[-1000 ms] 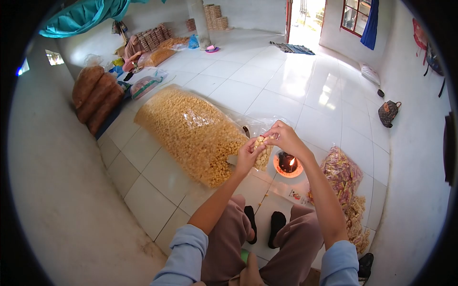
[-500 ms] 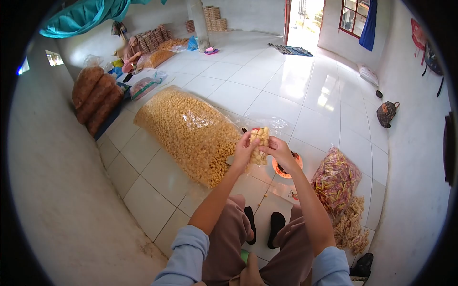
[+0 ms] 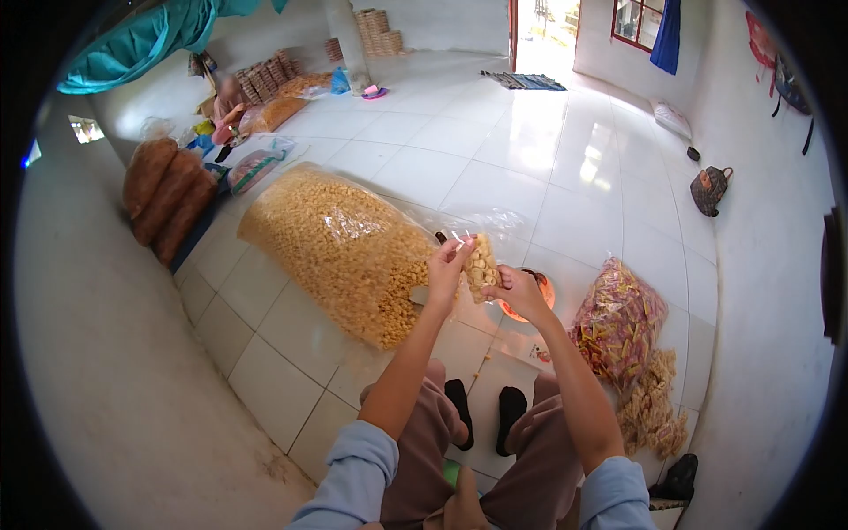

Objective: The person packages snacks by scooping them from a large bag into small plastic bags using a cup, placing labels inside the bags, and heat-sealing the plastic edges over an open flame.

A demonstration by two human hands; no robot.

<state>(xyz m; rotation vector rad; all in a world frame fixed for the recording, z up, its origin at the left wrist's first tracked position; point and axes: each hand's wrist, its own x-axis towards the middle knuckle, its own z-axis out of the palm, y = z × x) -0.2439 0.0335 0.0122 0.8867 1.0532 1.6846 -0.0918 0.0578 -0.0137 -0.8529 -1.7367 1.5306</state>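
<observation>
Between my hands is a small clear plastic packet [image 3: 481, 265] filled with pale yellow snack pieces, held up above the floor. My left hand [image 3: 446, 269] is closed on its upper left edge, fingers pinching the plastic at the top. My right hand [image 3: 518, 291] grips the lower right side. Behind the right hand stands an orange dish [image 3: 546, 291], partly hidden, with something dark in it. Just left of my hands lies a huge clear bag [image 3: 327, 234] of small golden snack pieces, its open end towards me.
On the right sit a clear sack of red and yellow sachets [image 3: 618, 318] and a heap of empty-looking packets [image 3: 654, 411]. Brown filled sacks [image 3: 163, 199] lean at the left wall. A seated person [image 3: 228, 110] is at the far left, near stacked packs [image 3: 269, 75].
The packet has turned, its top edge now pinched by my left hand. My right hand has slid down to its lower side. The view has shifted slightly.
</observation>
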